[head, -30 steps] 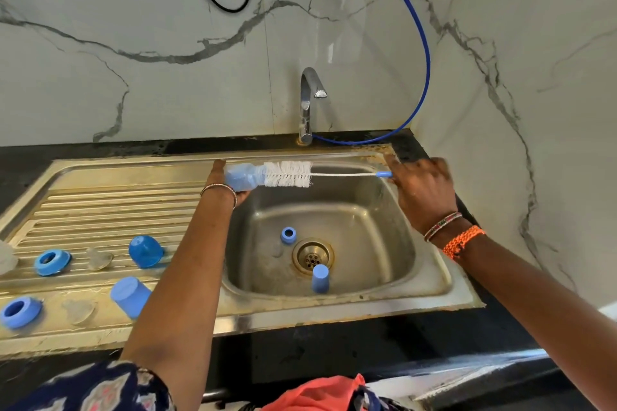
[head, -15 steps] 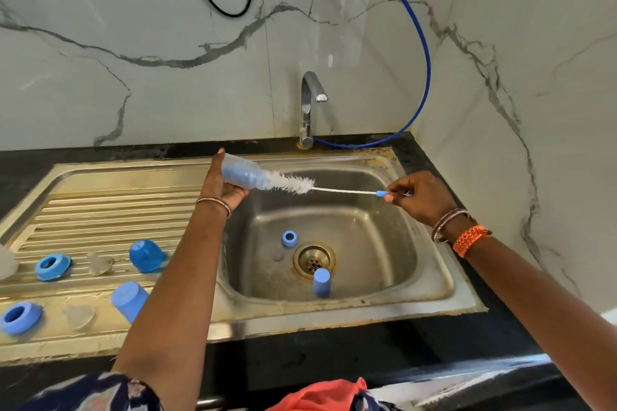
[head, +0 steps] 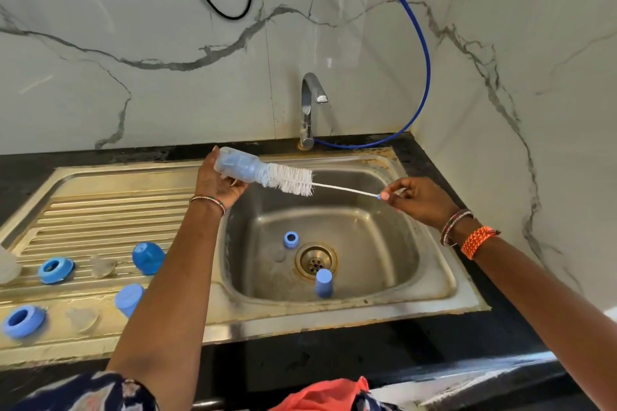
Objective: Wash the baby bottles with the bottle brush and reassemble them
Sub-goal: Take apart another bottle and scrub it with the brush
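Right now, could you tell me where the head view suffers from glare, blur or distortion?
Head view: glare streaks the glossy wall above the tap; wide-angle distortion bends the sink rim and counter edge; the blue rings at the left edge look smeared; the bottle and brush over the basin stay fairly sharp.

Left hand (head: 218,182): raised, palm up, fingers curled round a bottle (head: 238,166); bangle at wrist; forearm bare, reaching forward. Right hand (head: 417,198): raised, fingertips (head: 385,195) pinching a brush (head: 290,178) handle end; beaded and orange bands at wrist; arm extended from the right.
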{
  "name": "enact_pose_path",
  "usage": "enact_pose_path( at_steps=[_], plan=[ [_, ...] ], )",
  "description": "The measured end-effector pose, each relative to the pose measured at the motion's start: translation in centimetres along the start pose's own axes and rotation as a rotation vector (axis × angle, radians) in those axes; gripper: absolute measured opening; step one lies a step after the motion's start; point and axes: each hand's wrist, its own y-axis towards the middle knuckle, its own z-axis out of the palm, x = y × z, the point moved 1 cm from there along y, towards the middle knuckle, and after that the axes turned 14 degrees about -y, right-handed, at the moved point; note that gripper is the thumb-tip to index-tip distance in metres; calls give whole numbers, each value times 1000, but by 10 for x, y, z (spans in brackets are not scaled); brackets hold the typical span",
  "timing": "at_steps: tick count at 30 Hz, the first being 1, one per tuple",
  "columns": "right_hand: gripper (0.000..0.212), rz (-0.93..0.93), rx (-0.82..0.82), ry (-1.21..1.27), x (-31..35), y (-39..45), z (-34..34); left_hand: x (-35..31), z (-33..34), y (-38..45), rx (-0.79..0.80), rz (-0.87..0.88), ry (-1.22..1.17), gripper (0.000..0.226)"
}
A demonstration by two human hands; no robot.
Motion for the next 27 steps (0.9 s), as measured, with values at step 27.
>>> enact_pose_path(
  at_steps=[27],
  plan=[
    [27,-62,-62,-279,27,-18,6,22,-8,-2,-60,187,-165,4]
  ],
)
